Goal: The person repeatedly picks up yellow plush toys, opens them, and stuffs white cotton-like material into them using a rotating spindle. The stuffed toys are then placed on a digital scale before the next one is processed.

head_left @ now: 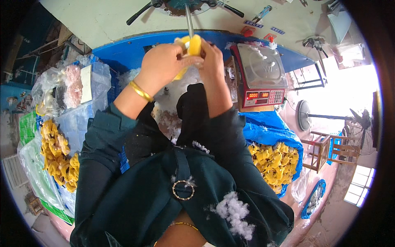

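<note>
Head view: yellow plush piece [195, 44] at the metal tube's [189, 20] lower end.
Left hand [163, 61]: fingers pinching the plush.
Right hand [212, 61]: fingers curled against it.
Grip: I'd keep it snug, aligned.

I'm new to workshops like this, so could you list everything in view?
Held piece: 1, yellow, at the tube's end
Tube: 1, silver, top centre
Machine: 1, cream, top
Levers: 2, black, beside the tube
Scale: 1, red and silver, upper right
Heaped pieces: uncountable, yellow, left and right
Sheet: 1, blue, by the right heap
Crates: count unclear, green, left
Fan: 1, dark, far right
Wooden furniture: count unclear, brown, right
Fluff: scattered, white, clothes and scale
Bangle: 1, gold, left arm
Left fingers: one hand, bare, on the held piece
Right fingers: one hand, bare, same piece
</note>
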Available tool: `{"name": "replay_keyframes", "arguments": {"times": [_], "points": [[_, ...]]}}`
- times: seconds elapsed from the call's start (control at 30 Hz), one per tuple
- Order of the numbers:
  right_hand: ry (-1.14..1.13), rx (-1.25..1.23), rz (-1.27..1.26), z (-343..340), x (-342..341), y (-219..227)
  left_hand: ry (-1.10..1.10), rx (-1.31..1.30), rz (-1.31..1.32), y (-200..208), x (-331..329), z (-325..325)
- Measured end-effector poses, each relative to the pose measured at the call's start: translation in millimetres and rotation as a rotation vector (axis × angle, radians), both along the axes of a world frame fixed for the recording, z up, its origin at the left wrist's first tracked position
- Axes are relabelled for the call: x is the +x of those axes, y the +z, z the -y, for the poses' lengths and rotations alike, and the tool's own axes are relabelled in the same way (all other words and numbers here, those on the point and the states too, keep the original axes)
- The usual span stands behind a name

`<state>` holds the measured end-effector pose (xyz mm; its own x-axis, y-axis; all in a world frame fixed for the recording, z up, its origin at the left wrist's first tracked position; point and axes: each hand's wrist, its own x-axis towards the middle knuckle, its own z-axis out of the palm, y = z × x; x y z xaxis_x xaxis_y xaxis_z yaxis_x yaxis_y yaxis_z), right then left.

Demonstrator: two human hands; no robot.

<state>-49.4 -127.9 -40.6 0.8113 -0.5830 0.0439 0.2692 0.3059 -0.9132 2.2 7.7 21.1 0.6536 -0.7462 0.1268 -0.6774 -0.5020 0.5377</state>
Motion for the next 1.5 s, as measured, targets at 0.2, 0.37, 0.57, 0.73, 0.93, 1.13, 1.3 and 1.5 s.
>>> {"name": "replay_keyframes", "arguments": {"times": [0.2, 0.37, 0.57, 0.73, 0.93, 1.13, 1.3, 1.5], "points": [[0.078, -0.042, -0.354, 40.7, 50.0, 30.7, -0.001, -0.159, 0.189, -3.5, -16.6, -4.2], [-0.021, -0.187, -0.36, 27.9, 29.7, 16.5, 0.062, -0.169, 0.054, -12.3, -20.1, -3.0], [-0.224, -0.103, -0.07, -13.6, 3.6, -13.7, 0.051, -0.176, 0.066, -30.0, -21.6, -19.6], [-0.297, -0.198, -0.053, -39.1, -14.9, -18.2, 0.034, -0.222, 0.121, -38.5, -26.1, -29.3], [-0.063, -0.097, -0.102, -51.9, -55.5, -0.3, 0.061, -0.302, 0.11, -24.5, -53.4, -42.4], [0.292, 0.452, -0.203, 5.5, 1.9, 9.4, 0.139, -0.447, -0.989, -31.7, -34.0, -29.7], [0.416, 0.342, -0.098, 22.5, 14.7, -4.4, 0.183, -0.466, -1.125, -17.6, -30.6, -10.8], [0.425, -0.069, -0.097, 36.2, 29.1, -9.7, 0.08, -0.197, 0.02, -58.8, -24.7, 15.0]]}}
